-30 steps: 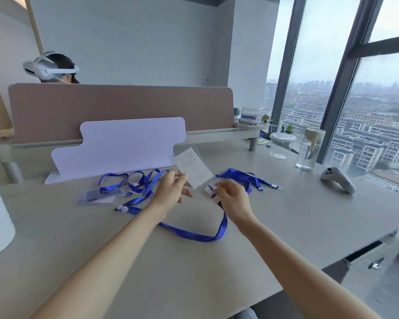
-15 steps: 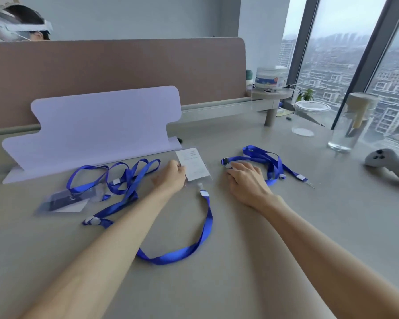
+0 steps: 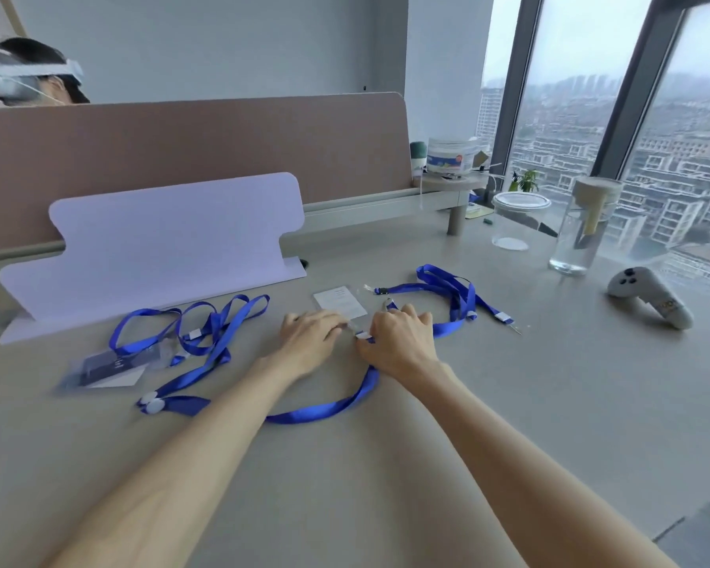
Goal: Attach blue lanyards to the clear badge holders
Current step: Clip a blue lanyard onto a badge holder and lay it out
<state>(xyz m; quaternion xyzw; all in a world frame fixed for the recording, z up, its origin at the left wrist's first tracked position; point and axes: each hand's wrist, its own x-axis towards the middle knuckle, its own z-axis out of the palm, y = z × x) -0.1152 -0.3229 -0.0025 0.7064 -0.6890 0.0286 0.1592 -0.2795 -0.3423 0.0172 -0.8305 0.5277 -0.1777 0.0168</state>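
Pinching the near edge of the clear badge holder [image 3: 341,303] with the left hand [image 3: 310,338], grip closed, knuckles up, forearm low over the bench [image 3: 509,403]. Clamping the clip end of the blue lanyard [image 3: 328,407] in the right hand [image 3: 400,342], fingers curled, just at 3 o'clock of the left. Flat at 12 o'clock of both grips, that holder

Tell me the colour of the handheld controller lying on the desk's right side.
Light grey controller with dark buttons, clearest in the head view.
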